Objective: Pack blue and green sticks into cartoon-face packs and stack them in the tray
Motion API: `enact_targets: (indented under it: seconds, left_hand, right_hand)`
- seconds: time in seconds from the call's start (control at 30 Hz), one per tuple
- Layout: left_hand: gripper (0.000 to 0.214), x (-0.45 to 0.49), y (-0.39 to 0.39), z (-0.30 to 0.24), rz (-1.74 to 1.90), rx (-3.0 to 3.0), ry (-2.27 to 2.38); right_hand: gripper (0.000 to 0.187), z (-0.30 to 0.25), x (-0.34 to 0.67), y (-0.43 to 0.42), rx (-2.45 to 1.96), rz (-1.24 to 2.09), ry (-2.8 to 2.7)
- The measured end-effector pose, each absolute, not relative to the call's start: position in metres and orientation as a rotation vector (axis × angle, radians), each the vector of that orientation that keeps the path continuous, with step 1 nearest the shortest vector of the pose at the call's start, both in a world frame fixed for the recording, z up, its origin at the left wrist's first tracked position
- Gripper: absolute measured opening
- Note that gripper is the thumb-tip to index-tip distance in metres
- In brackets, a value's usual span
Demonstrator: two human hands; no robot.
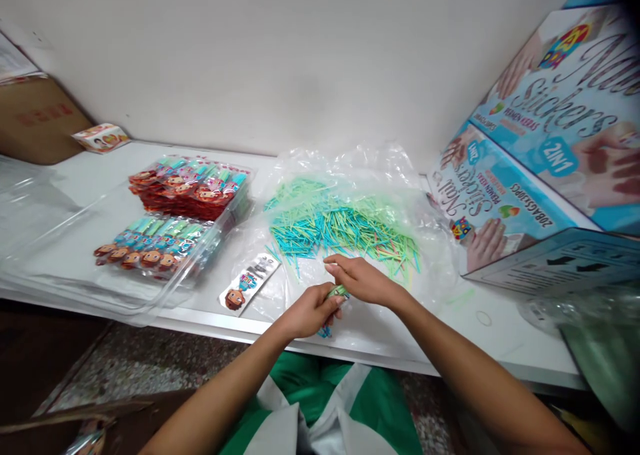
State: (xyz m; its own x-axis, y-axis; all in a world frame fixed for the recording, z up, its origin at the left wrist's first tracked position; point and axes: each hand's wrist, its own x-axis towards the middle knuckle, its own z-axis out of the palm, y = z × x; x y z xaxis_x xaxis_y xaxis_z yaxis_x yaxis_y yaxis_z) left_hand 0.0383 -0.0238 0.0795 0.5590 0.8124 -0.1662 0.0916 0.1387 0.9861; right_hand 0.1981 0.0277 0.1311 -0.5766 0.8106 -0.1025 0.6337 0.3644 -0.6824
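Observation:
My left hand (311,310) is closed around a small bundle of green and blue sticks (338,292) near the front edge of the white table (75,255). My right hand (357,278) meets it from the right, fingers pinched on the same bundle. Just beyond both hands lies a heap of loose green and blue sticks (345,231) on a clear plastic sheet (365,168). A single packet with a cartoon face (249,281) lies flat to the left of my left hand.
Two stacks of filled cartoon packets (175,211) sit in clear plastic at the left. Light blue printed cartons (540,148) stand at the right. A brown carton (35,118) and a small box (100,137) are at the far left. A rubber band (483,318) lies at the right front.

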Motion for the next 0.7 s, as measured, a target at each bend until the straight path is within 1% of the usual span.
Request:
enact_targets:
  seconds: [0.07, 0.13, 0.23, 0.3, 0.37, 0.5, 0.7]
  left_hand:
    - [0.036, 0.042, -0.024, 0.075, 0.637, 1.236, 0.849]
    - [0.037, 0.044, -0.024, 0.072, 0.698, 1.125, 0.886]
    - [0.036, 0.042, -0.024, 0.070, 0.796, 0.990, 0.917]
    - [0.036, 0.040, -0.024, 0.069, 0.811, 0.951, 0.911]
    - [0.036, 0.039, -0.024, 0.068, 0.807, 0.944, 0.915]
    - [0.040, 0.042, -0.026, 0.068, 0.810, 0.923, 0.931]
    - [0.038, 0.045, -0.028, 0.069, 0.858, 0.916, 0.914]
  right_hand:
    - [0.044, 0.125, 0.193, 0.028, -1.346, 0.975, -2.299]
    - [0.046, 0.121, 0.192, 0.030, -1.389, 1.017, -2.139]
    - [0.046, 0.115, 0.198, 0.027, -1.349, 1.248, -1.856]
    - [0.040, 0.109, 0.204, 0.023, -1.278, 1.421, -1.738]
    - [0.033, 0.103, 0.207, 0.018, -1.259, 1.503, -1.653]
    - [0.026, 0.092, 0.207, 0.012, -1.311, 1.499, -1.556]
    - [0.024, 0.090, 0.205, 0.013, -1.268, 1.502, -1.473]
